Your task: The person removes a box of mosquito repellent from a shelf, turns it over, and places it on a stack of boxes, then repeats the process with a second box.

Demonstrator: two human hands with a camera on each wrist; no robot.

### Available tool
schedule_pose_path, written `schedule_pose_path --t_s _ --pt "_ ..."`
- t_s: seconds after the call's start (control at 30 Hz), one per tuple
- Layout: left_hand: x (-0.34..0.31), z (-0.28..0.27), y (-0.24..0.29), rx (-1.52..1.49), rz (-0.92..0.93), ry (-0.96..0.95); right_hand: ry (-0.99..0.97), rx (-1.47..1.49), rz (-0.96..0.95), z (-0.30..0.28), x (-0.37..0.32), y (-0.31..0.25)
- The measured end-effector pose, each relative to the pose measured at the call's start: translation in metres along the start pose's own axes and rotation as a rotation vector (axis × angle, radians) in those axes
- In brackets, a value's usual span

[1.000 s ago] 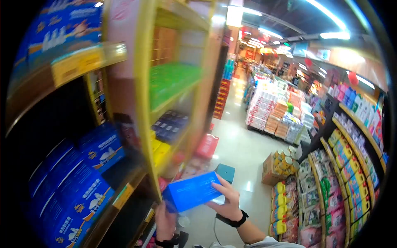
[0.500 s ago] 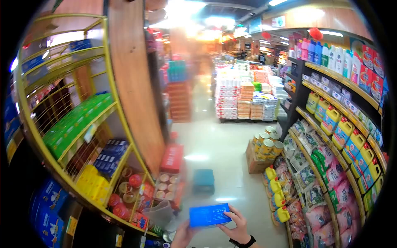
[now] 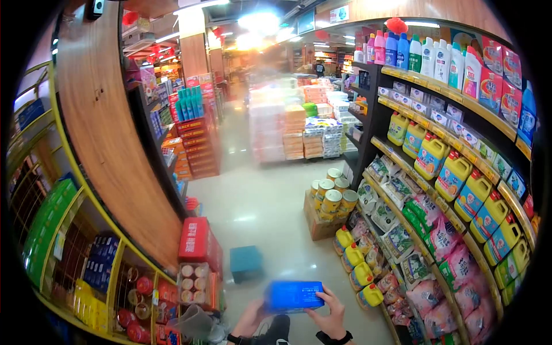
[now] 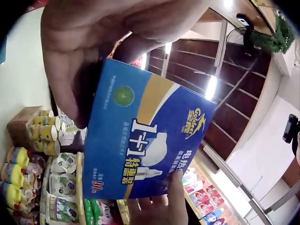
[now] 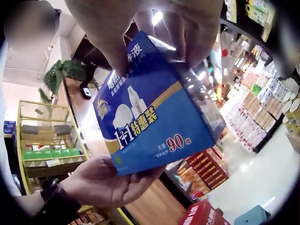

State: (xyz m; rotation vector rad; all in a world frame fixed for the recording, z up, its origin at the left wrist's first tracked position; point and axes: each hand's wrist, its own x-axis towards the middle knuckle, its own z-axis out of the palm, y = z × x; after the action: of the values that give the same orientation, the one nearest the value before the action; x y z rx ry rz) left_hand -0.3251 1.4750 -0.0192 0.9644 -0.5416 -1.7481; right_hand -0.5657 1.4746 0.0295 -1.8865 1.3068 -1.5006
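Observation:
Both hands hold a blue box point(image 3: 294, 296) of mosquito repellent liquid low in front of the body. Its front, with a "1+1" print and a white bottle picture, shows in the left wrist view. My left hand point(image 3: 253, 318) grips the left end; in the right wrist view its fingers run under the lower edge. On the opposite end is my right hand point(image 3: 330, 315), its thumb and fingers pinching the box near the corner. Dark bands circle both wrists.
To the right, a shelf carries yellow jugs point(image 3: 431, 156), bottles and bagged goods. A carton point(image 3: 322, 221) with cans stands beside it. On the floor ahead sits a teal stool point(image 3: 246, 261), left of it a red box point(image 3: 198, 238). A yellow rack point(image 3: 75, 167) lines the left side.
The head view has swung to the right, away from the shelf of blue boxes at left. The box stays between both hands and now sits more level, lower in view.

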Motion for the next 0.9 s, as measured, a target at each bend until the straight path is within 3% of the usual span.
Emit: schedule_pose_path --t_s 0.07,0.2,0.27,0.3,0.47,0.6,0.63,0.8,0.9 --pt "0.024 0.016 0.023 0.002 -0.015 -0.006 0.006 -0.015 0.014 0.007 0.02 0.017" --pt "0.106 -0.004 0.032 -0.007 -0.029 -0.049 -0.002 -0.081 0.011 0.025 0.08 0.04" --pt "0.142 0.011 0.059 -0.026 -0.037 -0.056 -0.087 -0.068 0.147 0.034 0.114 0.051" --pt "0.174 -0.005 0.047 -0.029 -0.024 -0.054 -0.129 -0.059 0.218 0.04 0.13 0.056" --pt "0.266 0.003 0.088 -0.034 -0.021 -0.105 -0.156 -0.13 0.199 0.061 0.211 0.092" --pt "0.298 0.0 0.109 -0.064 -0.005 -0.052 -0.168 -0.073 0.138 0.084 0.262 0.1" --pt "0.31 -0.006 0.112 -0.016 -0.078 0.008 -0.184 -0.041 0.175 0.094 0.272 0.105" --pt "0.334 -0.003 0.156 -0.052 0.019 0.017 -0.352 -0.027 0.298 0.124 0.329 0.133" --pt "0.368 -0.002 0.18 -0.017 0.038 0.113 -0.44 0.019 0.188 0.141 0.377 0.164"
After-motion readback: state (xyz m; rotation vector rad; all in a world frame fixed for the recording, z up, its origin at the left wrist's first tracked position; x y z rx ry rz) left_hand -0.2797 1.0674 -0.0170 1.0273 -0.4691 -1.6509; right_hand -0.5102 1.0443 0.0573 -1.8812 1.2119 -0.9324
